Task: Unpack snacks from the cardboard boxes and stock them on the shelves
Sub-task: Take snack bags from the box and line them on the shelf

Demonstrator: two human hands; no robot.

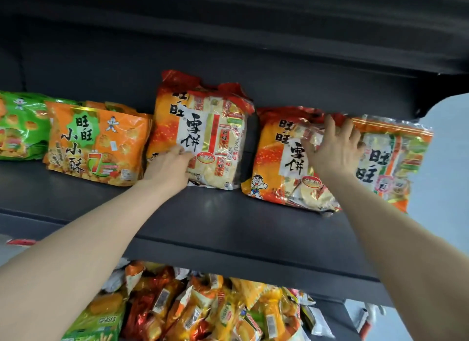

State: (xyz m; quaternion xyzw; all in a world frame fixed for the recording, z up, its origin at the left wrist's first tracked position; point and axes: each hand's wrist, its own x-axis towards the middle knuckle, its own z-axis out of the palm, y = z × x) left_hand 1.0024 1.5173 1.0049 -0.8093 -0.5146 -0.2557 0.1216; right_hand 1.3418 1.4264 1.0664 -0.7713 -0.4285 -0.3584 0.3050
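Left hand: fingers curling round the lower edge of the middle pack, steadying it.
Right hand: fingers spread, pressing the right pack back.
Advice: keep packs upright on the shelf.

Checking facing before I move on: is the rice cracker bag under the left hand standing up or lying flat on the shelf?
Standing, leaning back. The rice cracker bag rests on its bottom edge on the shelf, label facing out, left hand at its lower left.
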